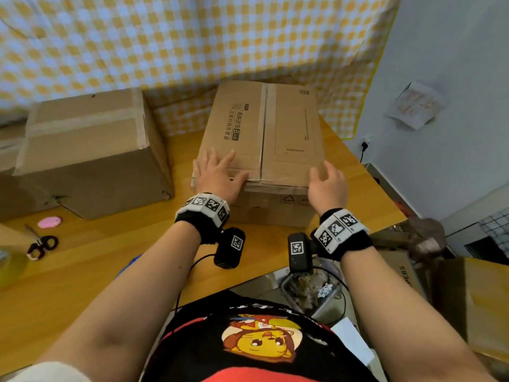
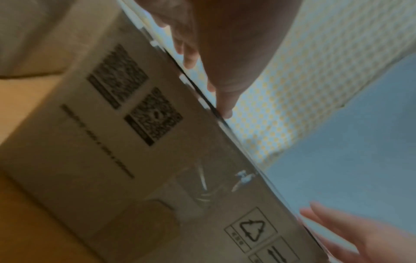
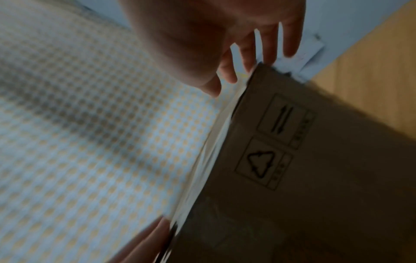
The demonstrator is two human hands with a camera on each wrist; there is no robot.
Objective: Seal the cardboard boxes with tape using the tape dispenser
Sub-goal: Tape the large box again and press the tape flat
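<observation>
A printed cardboard box (image 1: 292, 128) lies flaps-closed at the middle of the wooden table, a pale strip running along its centre seam (image 1: 264, 125). My left hand (image 1: 220, 172) lies flat with spread fingers on the box's near left top corner. My right hand (image 1: 327, 177) is at the near right corner with relaxed fingers, holding nothing. In the left wrist view the left hand (image 2: 213, 53) rests on the top edge of the box (image 2: 135, 160). In the right wrist view the right hand (image 3: 225, 35) spreads over the box's corner (image 3: 315, 160). No tape dispenser is clearly seen.
A second, taped cardboard box (image 1: 91, 150) stands at the left. Scissors (image 1: 41, 246) and a small pink object (image 1: 49, 222) lie on the table (image 1: 110, 271) at the near left, beside a blurred yellow-green thing (image 1: 8, 268). A checked cloth (image 1: 192, 37) hangs behind. Clutter and boxes (image 1: 468, 299) fill the floor at the right.
</observation>
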